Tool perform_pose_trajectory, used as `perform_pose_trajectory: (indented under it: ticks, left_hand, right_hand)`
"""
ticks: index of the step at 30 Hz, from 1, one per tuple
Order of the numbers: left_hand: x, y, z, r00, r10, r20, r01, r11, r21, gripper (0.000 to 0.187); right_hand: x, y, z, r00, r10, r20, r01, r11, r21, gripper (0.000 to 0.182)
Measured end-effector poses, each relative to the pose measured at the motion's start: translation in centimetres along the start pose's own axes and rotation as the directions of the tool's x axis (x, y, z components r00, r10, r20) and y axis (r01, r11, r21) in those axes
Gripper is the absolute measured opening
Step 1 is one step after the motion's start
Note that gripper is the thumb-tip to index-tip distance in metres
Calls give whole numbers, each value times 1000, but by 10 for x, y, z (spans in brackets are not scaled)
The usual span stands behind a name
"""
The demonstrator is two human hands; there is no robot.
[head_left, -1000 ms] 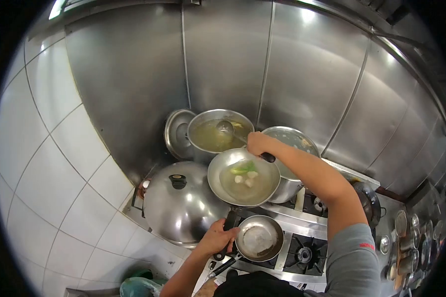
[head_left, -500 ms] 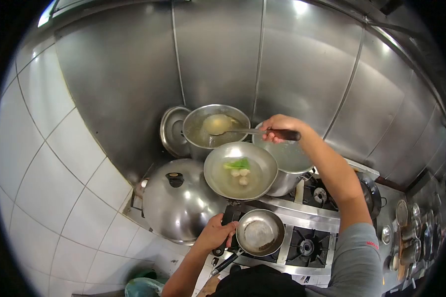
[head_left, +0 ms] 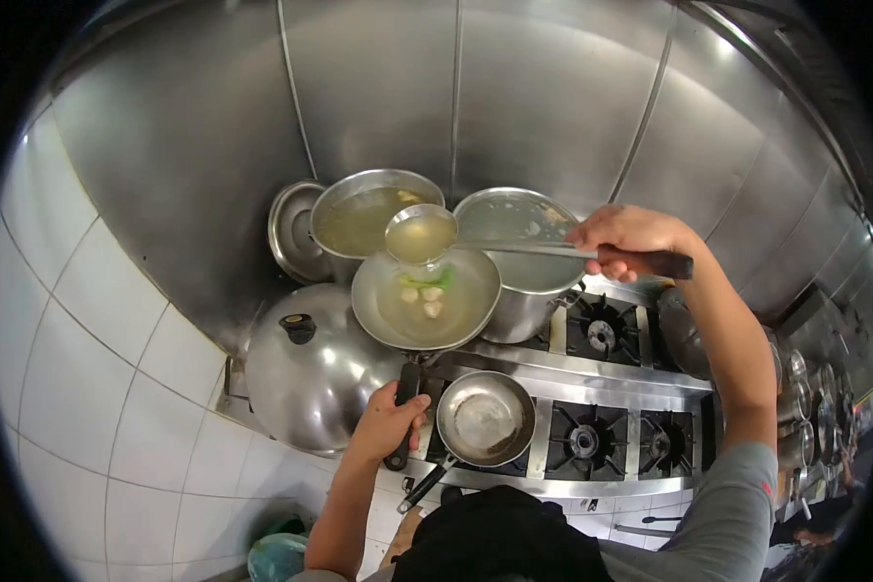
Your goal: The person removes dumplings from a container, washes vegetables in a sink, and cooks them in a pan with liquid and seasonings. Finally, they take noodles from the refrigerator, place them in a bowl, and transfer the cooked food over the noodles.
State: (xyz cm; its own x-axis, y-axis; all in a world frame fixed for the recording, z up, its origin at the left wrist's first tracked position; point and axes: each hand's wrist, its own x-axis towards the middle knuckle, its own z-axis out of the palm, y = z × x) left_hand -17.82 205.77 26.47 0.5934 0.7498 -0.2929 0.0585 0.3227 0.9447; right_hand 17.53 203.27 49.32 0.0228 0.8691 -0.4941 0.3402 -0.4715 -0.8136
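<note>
My left hand grips the black handle of a wide pan. In this pan lie several pale round pieces and a green vegetable in clear liquid. My right hand is closed round the dark-handled ladle, its bowl full of yellowish liquid. The ladle's bowl hangs over the far edge of the pan, just in front of the left pot of yellowish broth. Behind the ladle's shaft stands a second pot with cloudy liquid.
A big domed lid lies to the left, with a round lid leaning behind it. A small frying pan sits on the stove near me. Burners are at the right. Metal and tiled walls enclose the back and left.
My right hand has lifted the ladle out of the left pot and brought it over the pan, filled with liquid. My left hand still holds the pan. The whole view has shifted.
</note>
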Motion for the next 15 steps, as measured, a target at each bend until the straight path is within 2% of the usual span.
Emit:
perform_pose_trajectory:
  ticks: [1, 2, 4, 5, 8, 9, 10, 12, 13, 15]
  left_hand:
    - [-1, 1, 1, 1000, -5, 6, 5, 1000, -21, 16]
    - [0, -1, 0, 1000, -11, 13, 12, 1000, -22, 16]
    - [2, -4, -2, 1000, 10, 4, -10, 1000, 3, 17]
    - [3, -8, -3, 1000, 16, 13, -15, 1000, -9, 16]
    - [2, -6, -2, 1000, -3, -1, 3, 1000, 14, 16]
    - [1, -5, -2, 1000, 0, -6, 0, 1000, 12, 16]
    - [0, -3, -1, 1000, -12, 0, 12, 1000, 9, 16]
    - [-3, -2, 0, 1000, -24, 4, 24, 1000, 0, 17]
    - [-3, -1, 0, 1000, -24, 3, 24, 1000, 1, 17]
    - [-2, -1, 0, 1000, -16, 5, 16, 1000, 3, 17]
  right_hand:
    - [-8, 5, 7, 999, 23, -42, -24, 999, -41, 40]
    - [-11, 13, 9, 999, 51, 13, -51, 999, -6, 41]
    - [-24, 25, 22, 994, 69, -81, -76, 994, -81, 38]
    - [-26, 34, 25, 995, 55, -83, -68, 985, -158, 46]
    - [-43, 47, 54, 988, -16, -152, -42, 929, -369, 44]
    - [-49, 49, 66, 983, -127, -129, 47, 865, -499, 47]
    - [-53, 53, 77, 950, -288, -116, 132, 713, -689, 46]
    - [-48, 68, 88, 807, -590, -40, 274, 432, -859, 43]
    - [-44, 66, 89, 806, -591, -37, 274, 429, -861, 43]
    - [-32, 50, 95, 762, -644, -62, 177, 299, -938, 44]
